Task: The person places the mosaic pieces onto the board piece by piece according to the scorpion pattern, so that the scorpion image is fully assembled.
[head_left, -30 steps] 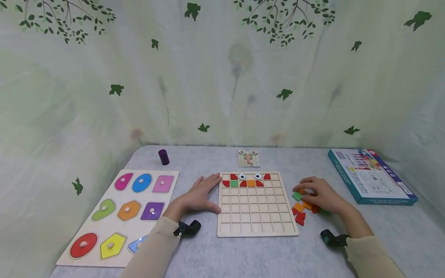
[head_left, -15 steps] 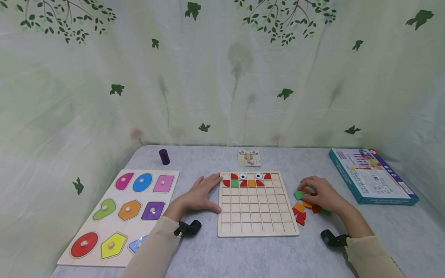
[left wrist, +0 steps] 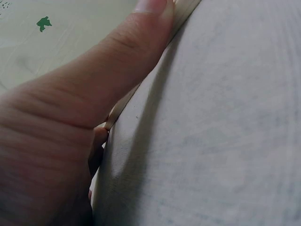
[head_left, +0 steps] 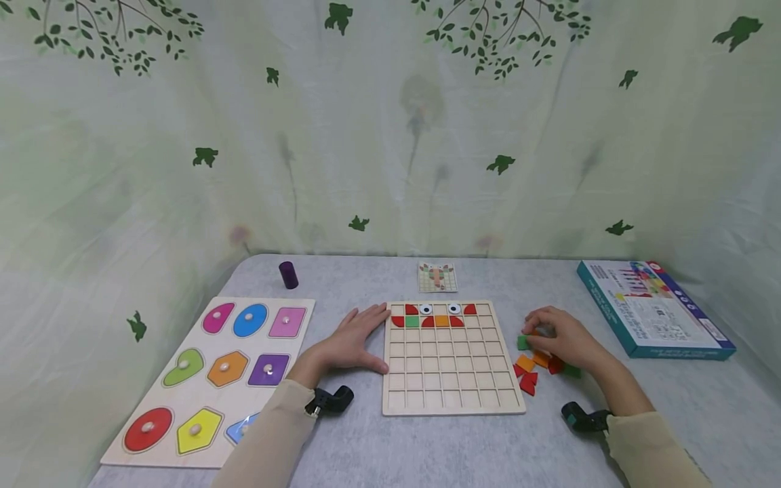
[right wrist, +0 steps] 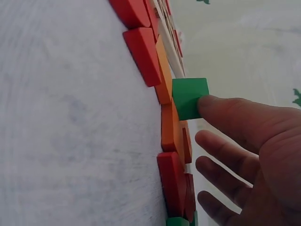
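In the head view my left hand (head_left: 349,346) lies with spread fingers at the left edge of the wooden grid board (head_left: 451,379), fingertips and thumb touching it. The left wrist view shows the thumb along the board's side. My right hand (head_left: 564,339) pinches a green square tile (right wrist: 188,96) at the loose pile right of the board. Its thumb presses the near face; the finger behind is hidden. Orange tiles (right wrist: 170,127) and red pieces (right wrist: 170,183) lie below and around it. On the board's top rows sit several red pieces, two eye tiles, a green and an orange square.
A small pattern card (head_left: 436,278) lies behind the board. A knobbed shape puzzle (head_left: 165,386) covers the left side, with a dark purple cylinder (head_left: 288,275) behind it. At the back right lies a flat teal-edged box (head_left: 655,312).
My right hand has taken the green square tile between thumb and finger and shifted it slightly right, tilting it up from the pile. The left hand keeps its place.
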`<state>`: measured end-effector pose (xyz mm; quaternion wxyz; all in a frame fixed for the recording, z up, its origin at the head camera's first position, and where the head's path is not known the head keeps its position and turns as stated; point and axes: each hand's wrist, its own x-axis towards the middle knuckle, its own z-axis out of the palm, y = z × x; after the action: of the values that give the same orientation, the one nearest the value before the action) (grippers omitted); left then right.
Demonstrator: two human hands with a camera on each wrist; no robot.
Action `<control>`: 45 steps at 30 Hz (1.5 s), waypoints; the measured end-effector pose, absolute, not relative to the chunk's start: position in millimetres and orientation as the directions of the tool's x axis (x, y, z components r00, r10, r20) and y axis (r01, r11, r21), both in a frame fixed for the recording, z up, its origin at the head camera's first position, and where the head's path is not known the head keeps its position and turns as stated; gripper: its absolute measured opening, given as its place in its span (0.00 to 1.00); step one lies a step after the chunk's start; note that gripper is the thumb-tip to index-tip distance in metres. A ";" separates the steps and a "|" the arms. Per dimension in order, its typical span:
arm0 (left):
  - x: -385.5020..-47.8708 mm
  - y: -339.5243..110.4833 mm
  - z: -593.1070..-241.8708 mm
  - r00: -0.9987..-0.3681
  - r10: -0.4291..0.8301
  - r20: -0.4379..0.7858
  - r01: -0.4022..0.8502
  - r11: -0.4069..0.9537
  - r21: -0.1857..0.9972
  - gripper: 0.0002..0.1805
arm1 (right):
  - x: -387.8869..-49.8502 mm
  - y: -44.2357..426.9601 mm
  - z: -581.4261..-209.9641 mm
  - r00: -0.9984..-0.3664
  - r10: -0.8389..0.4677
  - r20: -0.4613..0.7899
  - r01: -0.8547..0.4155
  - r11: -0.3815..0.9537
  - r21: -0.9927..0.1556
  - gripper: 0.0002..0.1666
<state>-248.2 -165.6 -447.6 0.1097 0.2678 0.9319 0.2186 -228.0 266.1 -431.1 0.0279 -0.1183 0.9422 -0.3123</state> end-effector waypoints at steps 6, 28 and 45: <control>-248.0 -165.8 -447.1 -0.835 0.542 -0.096 0.444 0.766 0.464 0.64 | -227.7 262.2 -425.8 -0.976 -0.218 -0.023 -0.158 0.775 -0.612 0.03; -248.8 -166.8 -450.0 -0.835 0.544 -0.086 0.452 0.766 0.457 0.64 | -240.5 215.9 -418.9 -0.965 -0.259 -0.032 -0.147 0.640 -0.755 0.11; -249.0 -166.8 -450.3 -0.832 0.549 -0.083 0.457 0.762 0.459 0.63 | -245.1 184.7 -419.8 -0.943 -0.331 -0.007 -0.216 0.632 -0.744 0.17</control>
<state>-249.0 -166.8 -450.3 0.1069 0.2694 0.9326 0.2150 -245.1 184.7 -419.8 0.0717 -0.1521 0.9004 -0.4013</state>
